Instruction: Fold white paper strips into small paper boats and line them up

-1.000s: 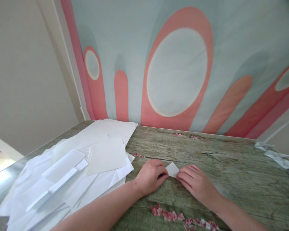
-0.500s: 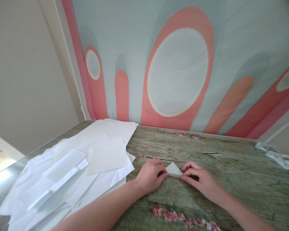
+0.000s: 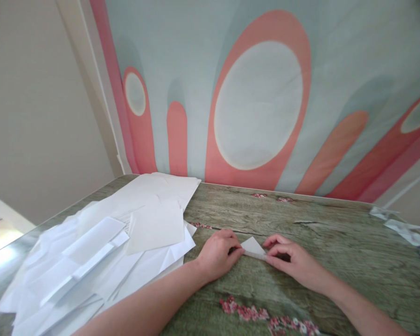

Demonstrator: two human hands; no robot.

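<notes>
Moved since the earliest frame: our right hand (image 3: 296,263), its fingers drawn from lying over the corner of the small folded white paper (image 3: 252,244) into a pinch at its right end; the paper, diamond-shaped then, now shows as a triangle with a narrow pale strip (image 3: 255,254) along its lower edge.

Item, the small paper: point at 12 o'clock, near the middle of our reach, on the wood-grain green-brown counter (image 3: 336,247).

Item, our left hand (image 3: 217,255): at 9 o'clock from the paper, thumb and fingers together, clamped on its left corner.

Item, our right hand: at 4 o'clock from the paper, fingertips closed on the strip's right end, a gap showing farther back between thumb and fingers.

Item, a broad heap of loose white paper sheets (image 3: 126,198): at 9 o'clock, overlapping; atop it a squarish off-white sheet (image 3: 156,226) and a long folded white paper piece (image 3: 94,240).

Item, several crumpled or folded white paper pieces (image 3: 402,229): at 3 o'clock, by the counter's edge.

Item, a cluster of pink blossoms (image 3: 245,311): at 6 o'clock, flat on the counter.

Item, a pale blue-grey backdrop with coral shapes (image 3: 196,56): at 12 o'clock, behind the counter.
</notes>
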